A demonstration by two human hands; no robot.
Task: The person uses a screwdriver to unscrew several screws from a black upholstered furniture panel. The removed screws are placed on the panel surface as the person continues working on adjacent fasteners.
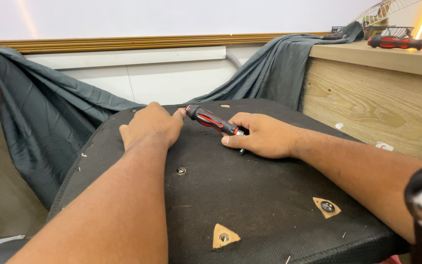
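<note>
Nearest the lens, at six o'clock, two triangular cut-outs in the black fabric underside of an upturned seat pad (250,195) are showing bare wood, each with a metal threaded insert: one (224,237) close to the lower edge, the other (327,207) toward four o'clock. A third insert (181,170) is sitting in a round hole near the centre. The cloth appears cut away there so the fittings stay reachable.

I am pressing my left hand (151,128) palm-down on the fabric at eleven o'clock, fingers curled and thumb stretched out to touch the butt of the red-and-black screwdriver (212,120); it is grasping nothing and seems to be steadying both pad and tool. My right hand (263,135), at one o'clock, is closing around the screwdriver's lower handle, holding it tilted with the shaft running down under my fingers. Only a glint of the tip is showing below them; what it is seated in, I cannot tell.

A dark grey cloth (45,117) is draping behind the pad from nine to one o'clock. On the wooden bench (367,102) at two o'clock, a second red-and-black screwdriver (396,42) is lying idle.
</note>
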